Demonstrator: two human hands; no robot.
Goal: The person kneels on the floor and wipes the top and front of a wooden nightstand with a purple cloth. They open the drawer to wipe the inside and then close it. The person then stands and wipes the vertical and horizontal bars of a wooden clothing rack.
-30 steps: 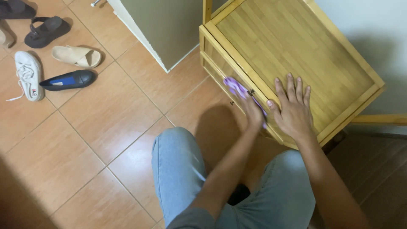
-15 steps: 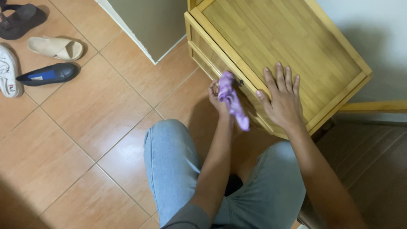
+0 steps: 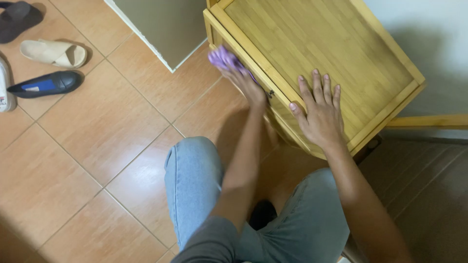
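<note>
Head camera view looks down on a kneeling person in blue jeans [image 3: 195, 195] beside a low bamboo cabinet [image 3: 317, 53] on an orange tiled floor [image 3: 97, 136]. Their left hand [image 3: 246, 85] is closed on a crumpled purple cloth [image 3: 223, 58], pressing it against the cabinet's near-left front edge just below the raised rim, so the cloth lies flat to the wood along that side. Their right hand [image 3: 319, 109] holds nothing; it lies palm down with fingers spread on the cabinet top near its near corner, seemingly to steady the body and the cabinet while leaning in. Far left on the floor lie a beige sandal [image 3: 53, 52], a dark flat shoe [image 3: 46, 84] and a dark sandal [image 3: 19, 17], well apart from both hands.
</note>
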